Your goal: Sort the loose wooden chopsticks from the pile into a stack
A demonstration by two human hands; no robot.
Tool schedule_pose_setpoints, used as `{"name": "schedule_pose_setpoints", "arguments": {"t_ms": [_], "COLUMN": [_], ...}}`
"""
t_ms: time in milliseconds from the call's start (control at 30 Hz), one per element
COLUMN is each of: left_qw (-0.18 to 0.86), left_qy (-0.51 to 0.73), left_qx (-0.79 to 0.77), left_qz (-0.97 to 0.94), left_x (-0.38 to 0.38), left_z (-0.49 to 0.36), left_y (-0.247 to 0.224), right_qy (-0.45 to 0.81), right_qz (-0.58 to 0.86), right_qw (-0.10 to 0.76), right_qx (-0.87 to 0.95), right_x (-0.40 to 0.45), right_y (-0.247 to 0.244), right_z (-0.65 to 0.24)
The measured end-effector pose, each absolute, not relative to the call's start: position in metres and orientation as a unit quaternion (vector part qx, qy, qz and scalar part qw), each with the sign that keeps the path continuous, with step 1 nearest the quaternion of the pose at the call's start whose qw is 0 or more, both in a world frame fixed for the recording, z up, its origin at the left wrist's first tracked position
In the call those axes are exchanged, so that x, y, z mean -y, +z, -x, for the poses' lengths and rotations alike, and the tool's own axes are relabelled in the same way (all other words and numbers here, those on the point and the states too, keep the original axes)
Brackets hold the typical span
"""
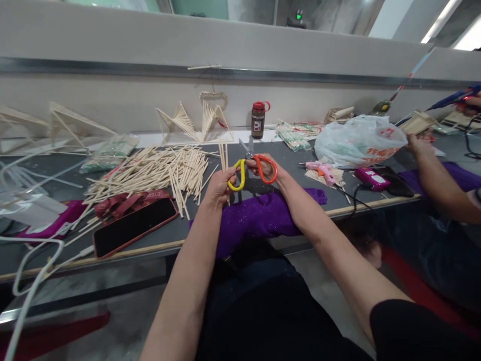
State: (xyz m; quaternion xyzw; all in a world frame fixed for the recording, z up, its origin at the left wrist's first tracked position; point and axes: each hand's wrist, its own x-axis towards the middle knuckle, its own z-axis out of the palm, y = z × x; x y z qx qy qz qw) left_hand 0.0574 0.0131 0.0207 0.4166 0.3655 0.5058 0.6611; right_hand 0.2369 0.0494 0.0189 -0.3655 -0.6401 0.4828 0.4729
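Scissors with one yellow and one orange handle are in front of me, blades upward and apart. My right hand is closed around them at the orange handle. Pinched in my left hand are a few thin wooden sticks, standing roughly upright. The yellow handle lies against my left fingers; whether they also grip it, I cannot tell. Beneath both hands a purple cloth drapes over the table's front edge. To the left lies a big loose pile of wooden sticks.
A phone and a dark red strap lie front left. Stick frames and a brown bottle stand behind. On the right are a pink glue gun, a plastic bag and a co-worker's arm.
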Motion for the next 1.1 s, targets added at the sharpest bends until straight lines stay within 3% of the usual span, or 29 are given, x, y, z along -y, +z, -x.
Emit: {"name": "schedule_pose_setpoints", "arguments": {"t_ms": [233, 333, 467, 533, 700, 867, 967, 1100], "left_qw": [0.667, 0.676, 0.68, 0.677, 0.681, 0.679, 0.682, 0.681], "left_qy": [0.547, 0.57, 0.59, 0.6, 0.603, 0.602, 0.606, 0.61], "left_qx": [-0.352, -0.326, -0.307, -0.306, -0.295, -0.301, -0.291, -0.284], "left_qz": [-0.363, -0.334, -0.307, -0.297, -0.294, -0.292, -0.288, -0.288], "left_x": [-0.013, -0.014, -0.013, -0.013, -0.013, -0.012, -0.013, -0.014], "left_z": [-0.054, -0.049, -0.044, -0.042, -0.04, -0.039, -0.038, -0.038], "left_y": [0.026, 0.03, 0.034, 0.036, 0.037, 0.035, 0.032, 0.03], "right_qy": [0.392, 0.291, 0.078, 0.029, 0.062, 0.207, 0.134, 0.064], "right_qz": [0.431, 0.538, 0.638, 0.645, 0.577, 0.508, 0.559, 0.62], "right_qw": [0.452, 0.338, 0.098, 0.04, 0.094, 0.182, 0.213, 0.179], "right_qx": [0.675, 0.715, 0.76, 0.762, 0.809, 0.816, 0.79, 0.762], "right_x": [-0.041, -0.034, -0.028, -0.026, -0.031, -0.056, -0.08, -0.104], "right_y": [0.036, 0.041, 0.03, 0.021, 0.007, 0.014, 0.015, 0.008], "right_z": [-0.261, -0.29, -0.31, -0.301, -0.246, -0.234, -0.249, -0.257]}}
